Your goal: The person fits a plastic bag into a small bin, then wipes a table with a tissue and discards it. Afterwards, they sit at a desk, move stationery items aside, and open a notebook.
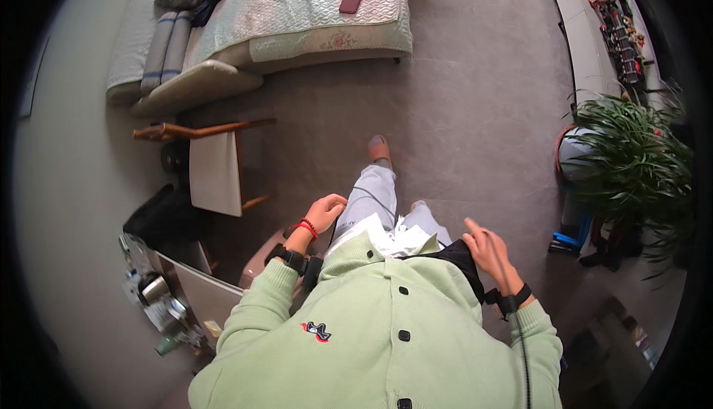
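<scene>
My left hand (325, 214) hangs beside my left thigh, fingers loosely bent, with a red bead bracelet and a black strap behind it; a dark cable passes near its fingertips. My right hand (486, 248) is by my right hip next to a black bag (459, 264), its index finger pointing outward. A cable runs along that hand and forearm, past a black wrist strap (521, 296). Nothing is seen held in either hand, though the palms are hidden. Grey trousers (370, 189) and a pink slipper (378, 147) show below the light green cardigan (356, 331).
Ahead on the left stands a sofa (301, 25) with a quilted cover, bearing a dark red phone (351, 0) and grey rolls (170, 47). A wooden chair (214, 172) and a cluttered table (200, 292) are at left. A leafy plant (635, 158) stands at right beside a long cabinet (585, 36).
</scene>
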The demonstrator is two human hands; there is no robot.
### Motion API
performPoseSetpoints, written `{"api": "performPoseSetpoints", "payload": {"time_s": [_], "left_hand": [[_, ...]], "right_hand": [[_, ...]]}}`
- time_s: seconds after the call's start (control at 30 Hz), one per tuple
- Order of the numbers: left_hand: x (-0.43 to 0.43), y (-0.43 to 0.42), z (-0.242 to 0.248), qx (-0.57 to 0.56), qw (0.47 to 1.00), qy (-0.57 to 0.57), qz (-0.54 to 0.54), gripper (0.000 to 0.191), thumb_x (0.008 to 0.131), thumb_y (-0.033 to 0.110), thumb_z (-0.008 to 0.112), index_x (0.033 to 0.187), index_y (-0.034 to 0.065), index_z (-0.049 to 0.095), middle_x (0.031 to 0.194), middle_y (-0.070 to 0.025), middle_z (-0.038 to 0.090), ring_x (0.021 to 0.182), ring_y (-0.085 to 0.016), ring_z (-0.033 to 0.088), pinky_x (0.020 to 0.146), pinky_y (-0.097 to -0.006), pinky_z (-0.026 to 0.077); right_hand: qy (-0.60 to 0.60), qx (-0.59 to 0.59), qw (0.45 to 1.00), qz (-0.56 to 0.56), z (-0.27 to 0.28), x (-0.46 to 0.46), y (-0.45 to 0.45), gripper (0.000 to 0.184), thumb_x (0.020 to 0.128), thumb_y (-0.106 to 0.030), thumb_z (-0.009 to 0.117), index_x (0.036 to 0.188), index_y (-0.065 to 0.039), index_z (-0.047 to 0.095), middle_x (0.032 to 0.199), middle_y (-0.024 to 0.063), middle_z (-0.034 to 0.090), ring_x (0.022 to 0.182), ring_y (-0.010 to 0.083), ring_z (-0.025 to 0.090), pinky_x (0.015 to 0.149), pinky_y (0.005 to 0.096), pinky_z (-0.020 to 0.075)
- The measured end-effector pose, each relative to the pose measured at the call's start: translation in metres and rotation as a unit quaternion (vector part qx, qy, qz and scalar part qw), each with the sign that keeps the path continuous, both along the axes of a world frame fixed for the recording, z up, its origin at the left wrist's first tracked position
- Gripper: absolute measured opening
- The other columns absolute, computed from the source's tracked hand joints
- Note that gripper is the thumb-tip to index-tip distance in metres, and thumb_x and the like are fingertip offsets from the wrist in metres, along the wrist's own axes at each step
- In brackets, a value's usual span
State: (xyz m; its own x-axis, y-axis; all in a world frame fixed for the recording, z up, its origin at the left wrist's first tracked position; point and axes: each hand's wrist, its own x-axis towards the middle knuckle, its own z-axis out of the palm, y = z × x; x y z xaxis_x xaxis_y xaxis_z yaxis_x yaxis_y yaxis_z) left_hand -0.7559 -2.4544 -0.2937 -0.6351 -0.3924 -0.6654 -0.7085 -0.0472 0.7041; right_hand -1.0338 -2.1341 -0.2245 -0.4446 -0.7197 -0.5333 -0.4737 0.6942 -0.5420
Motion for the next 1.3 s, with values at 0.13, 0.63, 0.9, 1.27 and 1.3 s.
{"api": "performPoseSetpoints", "payload": {"time_s": [0.13, 0.63, 0.9, 1.27, 1.3], "left_hand": [[-0.048, -0.091, -0.002, -0.038, 0.997, -0.006, -0.070, 0.019, 0.085, 0.009, 0.051, 0.099, -0.0013, 0.058, 0.092, -0.0082, 0.063, 0.088, -0.015, 0.061, 0.080, -0.0271, 0.047], [-0.336, -0.232, -0.022, -0.013, 0.982, 0.011, -0.190, 0.015, 0.084, 0.006, 0.052, 0.096, -0.0007, 0.059, 0.090, -0.0080, 0.063, 0.085, -0.015, 0.061, 0.075, -0.0256, 0.048], [-0.482, -0.245, 0.003, -0.009, 0.968, 0.011, -0.250, 0.017, 0.087, 0.006, 0.049, 0.101, -0.0010, 0.056, 0.094, -0.0081, 0.063, 0.091, -0.015, 0.061, 0.079, -0.0260, 0.047], [-0.614, -0.319, -0.038, 0.013, 0.970, 0.002, -0.241, 0.019, 0.083, 0.007, 0.051, 0.099, -0.0002, 0.058, 0.088, -0.0085, 0.064, 0.085, -0.014, 0.061, 0.074, -0.0257, 0.047], [-0.634, -0.330, -0.040, 0.011, 0.971, 0.013, -0.237, 0.020, 0.083, 0.008, 0.052, 0.100, 0.0003, 0.058, 0.088, -0.0086, 0.064, 0.085, -0.014, 0.061, 0.075, -0.0264, 0.047]], "right_hand": [[0.072, 0.074, 0.995, -0.018, -0.001, -0.028, -0.025, 0.040, 0.082, -0.028, 0.055, 0.115, -0.007, 0.051, 0.092, 0.0174, 0.062, 0.086, 0.0364, 0.058, 0.074, 0.0431, 0.0464], [0.183, 0.189, 0.911, -0.317, 0.005, -0.045, -0.009, 0.018, 0.087, -0.024, 0.049, 0.085, -0.007, 0.056, 0.082, 0.0150, 0.060, 0.081, 0.0356, 0.056, 0.067, 0.0455, 0.0437], [-0.155, 0.168, 0.938, -0.262, -0.080, -0.110, -0.036, 0.023, 0.083, -0.028, 0.049, 0.086, -0.007, 0.058, 0.081, 0.0176, 0.059, 0.077, 0.0376, 0.058, 0.063, 0.0452, 0.0447], [-0.385, 0.181, 0.905, -0.027, 0.120, -0.401, -0.158, 0.026, 0.080, -0.026, 0.056, 0.096, -0.007, 0.065, 0.084, 0.0153, 0.064, 0.085, 0.0307, 0.061, 0.071, 0.0350, 0.0477], [-0.372, 0.163, 0.913, -0.033, 0.136, -0.436, -0.185, 0.025, 0.080, -0.024, 0.057, 0.096, -0.007, 0.065, 0.085, 0.0141, 0.064, 0.084, 0.0291, 0.061, 0.072, 0.0331, 0.0479]]}}
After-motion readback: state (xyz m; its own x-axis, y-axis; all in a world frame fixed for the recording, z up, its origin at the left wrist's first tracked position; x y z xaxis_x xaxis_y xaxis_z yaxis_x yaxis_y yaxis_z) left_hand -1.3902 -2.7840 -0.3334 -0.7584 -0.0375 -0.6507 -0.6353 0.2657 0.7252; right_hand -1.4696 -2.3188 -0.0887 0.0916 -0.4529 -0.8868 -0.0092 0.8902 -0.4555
